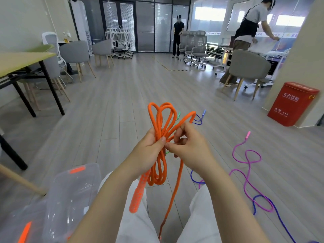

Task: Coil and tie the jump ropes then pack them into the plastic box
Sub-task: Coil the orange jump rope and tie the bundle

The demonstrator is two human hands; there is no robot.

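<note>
Both hands meet at the waist of the orange rope [162, 130]. Left hand [149, 149] is wrapped round the gathered loops, thumb pressed across the front, so the coil stands up above the fist and hangs in shorter loops below it. Right hand [189, 146] sits just beside the left, thumb and fingers pinching the free strand that runs up and out to the right of the coil; the rest of that strand trails down between the knees. One orange handle [137, 193] dangles under the left wrist.

By my reading, the step is the tie: the free strand should go round the waist of the coil and be tucked through. To do it well, keep the left grip tight so no loop slips, wrap close against the fist, and pull snug before letting go.

Left of the coil and lower, beside the left forearm, the clear box [70, 195] stands open with no rope visible inside, though its lower part is cut off. Right of the coil, the pink rope [245, 174] and blue rope [278, 214] lie loose on the floor.
</note>
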